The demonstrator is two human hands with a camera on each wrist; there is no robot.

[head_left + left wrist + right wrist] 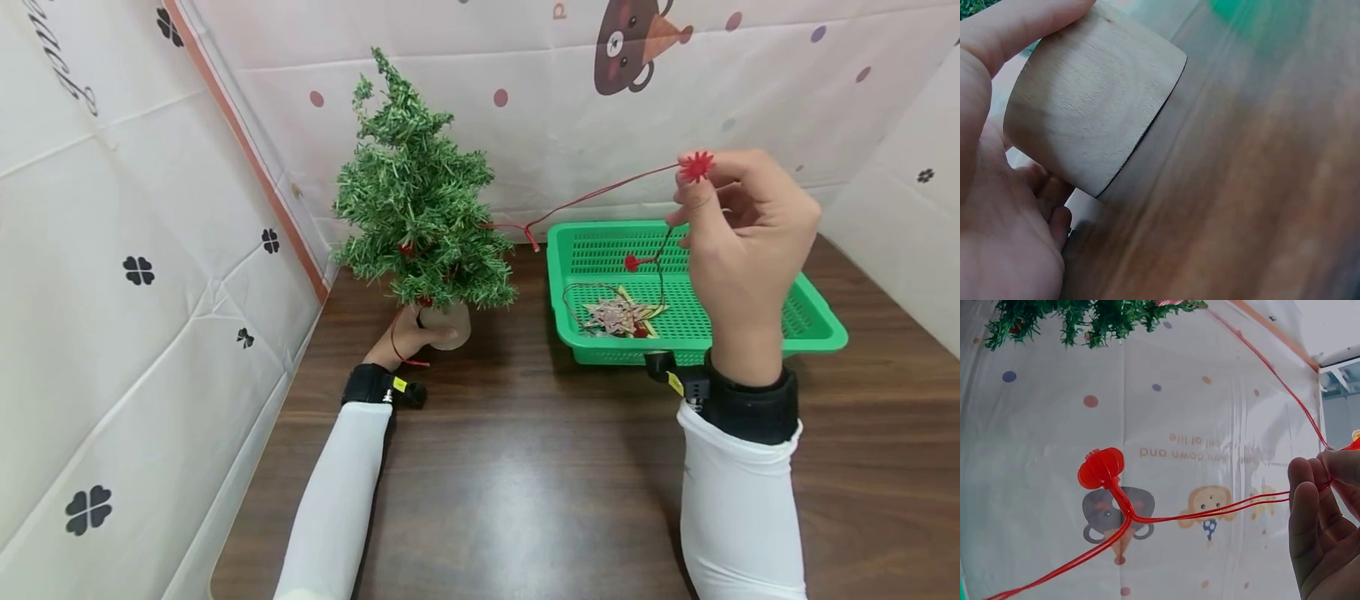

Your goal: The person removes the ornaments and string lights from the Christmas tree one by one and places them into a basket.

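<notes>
Patterned sheets wall in a brown table (525, 467). At centre left of the head view my left hand (408, 337) curls round the wooden pot (1091, 106) of the small tree (416, 200), bracing it on the table. My right hand (742, 250) is raised at upper right, over the green basket (817, 321), fingertips (1307, 506) pinching a red string (600, 196) just by a red bead (697, 165). From that pinch the string runs leftward and slightly down to the tree's right-side branches; a second bead (632, 262) hangs on a loop below the hand. So the tree lies left of the pinch, the string's line pointing straight at it. A star ornament (618, 315) lies in the basket.
</notes>
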